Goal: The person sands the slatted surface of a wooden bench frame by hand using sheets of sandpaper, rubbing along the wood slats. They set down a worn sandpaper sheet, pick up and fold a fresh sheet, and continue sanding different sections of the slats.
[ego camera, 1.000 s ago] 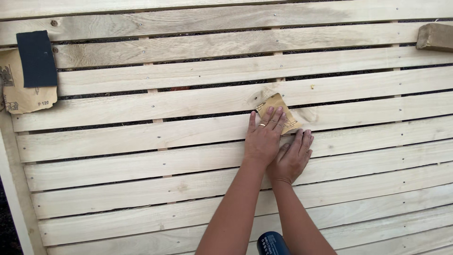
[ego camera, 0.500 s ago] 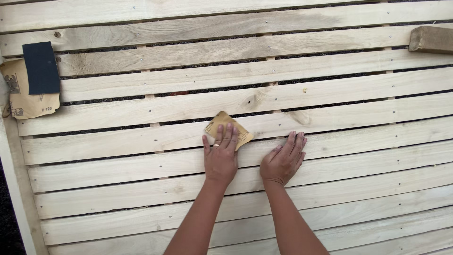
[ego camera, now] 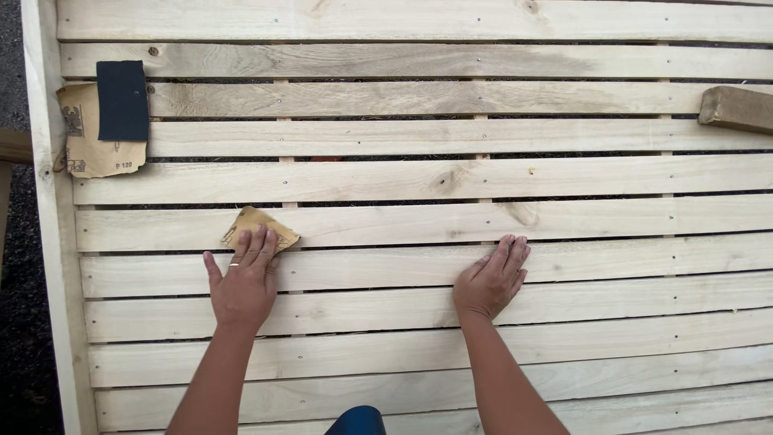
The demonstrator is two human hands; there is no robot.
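A panel of pale wooden slats (ego camera: 499, 129) fills the view. My left hand (ego camera: 241, 283) presses flat on a small tan piece of sandpaper (ego camera: 256, 224), its fingertips on the paper's lower edge, on a slat at the left of the panel. My right hand (ego camera: 493, 279) lies flat, palm down, on a slat to the right, with its fingers together and nothing under it.
A tan sandpaper sheet (ego camera: 90, 138) with a dark sheet (ego camera: 122, 100) on top lies at the panel's upper left. A wooden block (ego camera: 736, 108) rests at the right edge. The panel's frame board (ego camera: 50, 234) runs down the left, with dark ground beyond it.
My left hand has slid the sandpaper leftward along the slats, away from my right hand. The right hand has stayed flat on the wood in about the same spot on the panel.
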